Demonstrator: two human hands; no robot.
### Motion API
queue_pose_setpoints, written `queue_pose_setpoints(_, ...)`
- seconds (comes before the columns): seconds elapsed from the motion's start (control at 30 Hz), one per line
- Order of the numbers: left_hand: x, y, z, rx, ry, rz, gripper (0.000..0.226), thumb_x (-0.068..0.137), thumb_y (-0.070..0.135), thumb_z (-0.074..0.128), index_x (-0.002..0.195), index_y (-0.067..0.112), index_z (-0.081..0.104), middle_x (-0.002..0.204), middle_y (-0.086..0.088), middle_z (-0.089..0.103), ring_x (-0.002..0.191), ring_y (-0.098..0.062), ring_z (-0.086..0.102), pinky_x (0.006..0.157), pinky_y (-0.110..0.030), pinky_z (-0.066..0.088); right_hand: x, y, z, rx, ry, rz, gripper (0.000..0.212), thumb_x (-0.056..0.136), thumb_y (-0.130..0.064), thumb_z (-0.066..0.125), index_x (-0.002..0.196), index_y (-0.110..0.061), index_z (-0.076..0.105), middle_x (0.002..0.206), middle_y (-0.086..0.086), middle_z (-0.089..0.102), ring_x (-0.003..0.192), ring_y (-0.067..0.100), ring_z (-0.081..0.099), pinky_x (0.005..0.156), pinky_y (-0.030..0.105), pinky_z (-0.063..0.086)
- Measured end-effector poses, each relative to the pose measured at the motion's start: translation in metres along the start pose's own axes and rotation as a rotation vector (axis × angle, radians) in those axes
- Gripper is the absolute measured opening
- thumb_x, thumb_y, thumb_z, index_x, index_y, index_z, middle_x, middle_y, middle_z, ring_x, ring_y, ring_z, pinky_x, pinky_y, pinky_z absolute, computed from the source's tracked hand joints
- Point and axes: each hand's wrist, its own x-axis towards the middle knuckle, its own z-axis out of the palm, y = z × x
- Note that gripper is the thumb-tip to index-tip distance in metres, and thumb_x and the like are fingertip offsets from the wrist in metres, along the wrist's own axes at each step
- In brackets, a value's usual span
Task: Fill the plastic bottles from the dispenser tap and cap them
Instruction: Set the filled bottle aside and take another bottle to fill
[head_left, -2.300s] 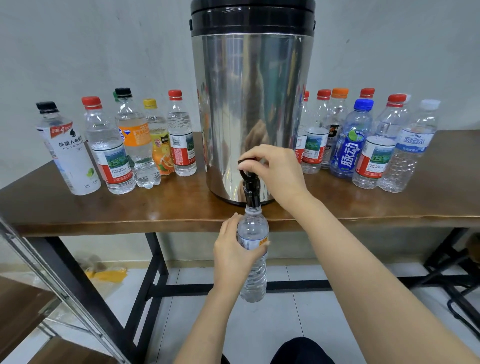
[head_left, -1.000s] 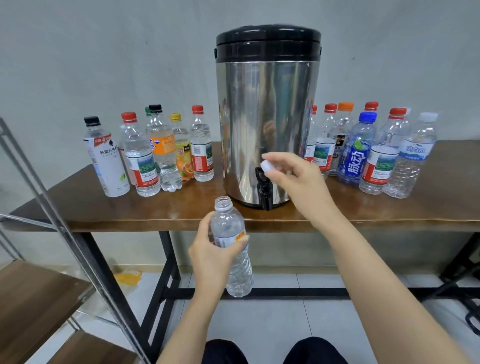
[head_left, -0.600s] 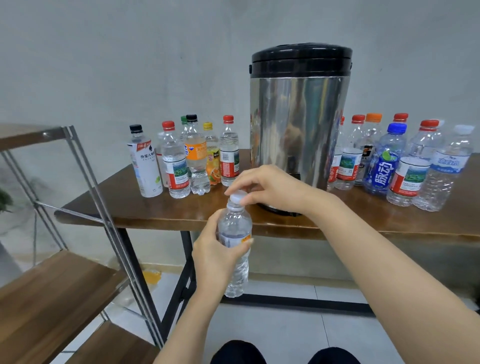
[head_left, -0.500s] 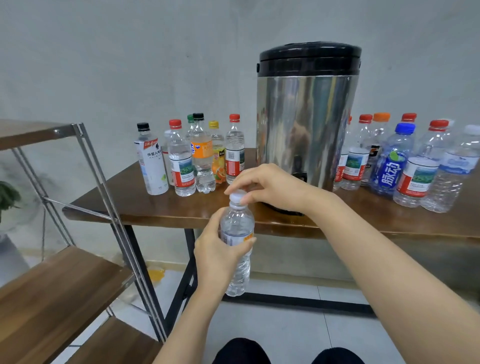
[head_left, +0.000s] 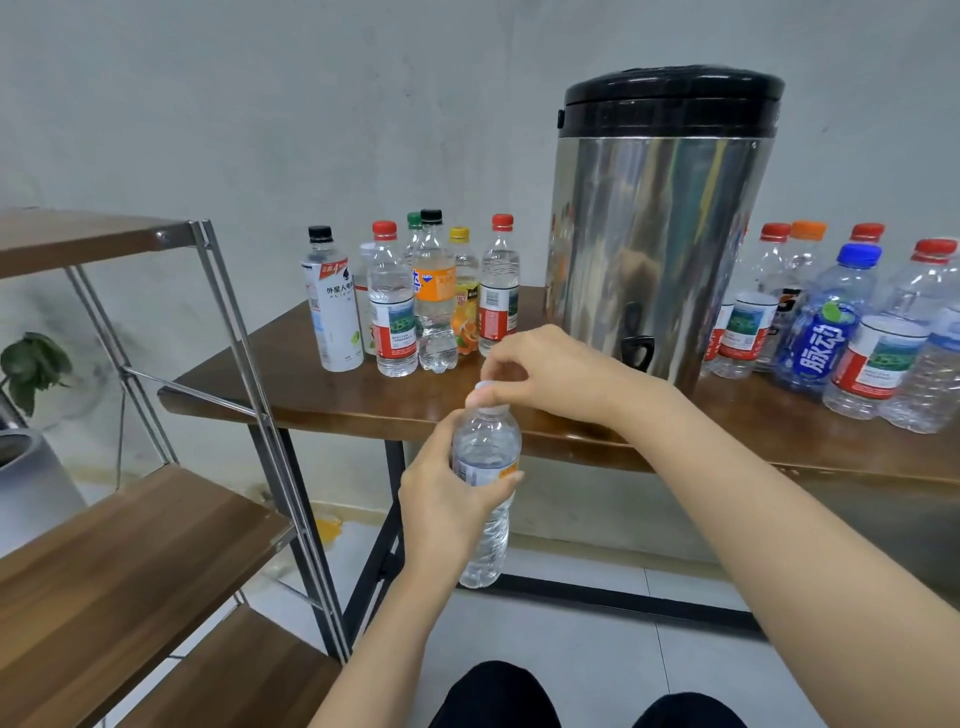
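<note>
The left hand (head_left: 447, 499) is raised in front of the body, forearm coming up from the bottom edge. Its fingers and thumb are wrapped round the middle of the bottle (head_left: 487, 441), at the label. The bottle is held upright in the air, in front of the table (head_left: 363, 402) edge and below the tabletop level, well left of the tap (head_left: 637, 351). It looks filled with clear liquid nearly to the neck.

The right hand (head_left: 545, 371) is reached in from the right, wrist bent, palm down. The white cap (head_left: 485, 387) is pinched between its thumb and fingertips, and the cap is seated on the bottle neck. How far it is screwed down cannot be told.

The dispenser (head_left: 660, 234) is stood on the table behind the right hand. Capped bottles are grouped to its left (head_left: 395, 306) and to its right (head_left: 826, 332).

Compared with 2.3 s ago: the bottle was held under the tap and the tap lever was gripped by the right hand; both have been brought away to the left. At 1.0 s ago the neck was open and the cap was held apart from it; now the cap is on the neck, as at 0.5 s ago. The view has been swung left, so more of the shelf rack (head_left: 135, 525) is seen and a plant (head_left: 32, 364) has come into frame.
</note>
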Motion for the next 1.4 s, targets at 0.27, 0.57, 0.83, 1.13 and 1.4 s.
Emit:
queue_pose_setpoints(0.27,0.008,-0.006,-0.004,-0.009,0.004,-0.010,0.072,0.062,0.032,0.091,0.125,0.037,0.056,0.109,0.016,0.068,0.101,-0.008,0.064,0.089,-0.033,0.055,0.006,0.013,0.006,0.249,0.015,-0.085,0.040,0.083,-0.017,0.078,0.121,-0.021,0.066,0.102,-0.011,0.070,0.085,-0.008,0.060,0.083,0.011,0.048)
queue_pose_setpoints(0.57,0.014,-0.015,-0.006,-0.006,0.014,0.012,0.067,0.064,0.031,0.091,0.119,0.043,0.054,0.106,0.019,0.067,0.099,-0.006,0.064,0.085,-0.027,0.054,0.017,0.014,0.021,0.430,0.047,-0.108,0.038,0.089,-0.011,0.071,0.124,-0.021,0.060,0.106,-0.006,0.073,0.095,-0.010,0.063,0.081,0.006,0.044)
queue_pose_setpoints(0.83,0.045,-0.020,-0.016,-0.046,0.102,0.024,0.072,0.062,0.025,0.092,0.125,0.027,0.058,0.115,0.011,0.067,0.105,-0.010,0.063,0.093,-0.029,0.051,0.049,0.031,0.066,0.272,0.581,-0.099,0.029,0.094,-0.029,0.063,0.121,-0.019,0.062,0.120,-0.005,0.054,0.112,0.016,0.050,0.092,0.031,0.045)
queue_pose_setpoints(1.13,0.143,-0.005,-0.052,-0.040,0.311,0.078,0.074,0.069,0.025,0.089,0.135,0.021,0.054,0.113,0.014,0.060,0.101,-0.003,0.057,0.085,-0.009,0.045,0.099,0.062,0.121,-0.097,0.588,0.151,0.032,0.098,-0.028,0.056,0.128,-0.019,0.059,0.137,0.002,0.052,0.126,0.024,0.041,0.098,0.042,0.043)
queue_pose_setpoints(1.4,0.213,-0.021,-0.071,0.004,0.441,0.088,0.077,0.069,0.031,0.089,0.136,0.019,0.053,0.120,0.005,0.065,0.102,-0.009,0.060,0.091,-0.023,0.050,0.127,0.069,0.151,-0.170,0.364,0.237,0.041,0.103,-0.040,0.043,0.140,-0.023,0.047,0.146,-0.001,0.044,0.135,0.022,0.033,0.106,0.039,0.035)
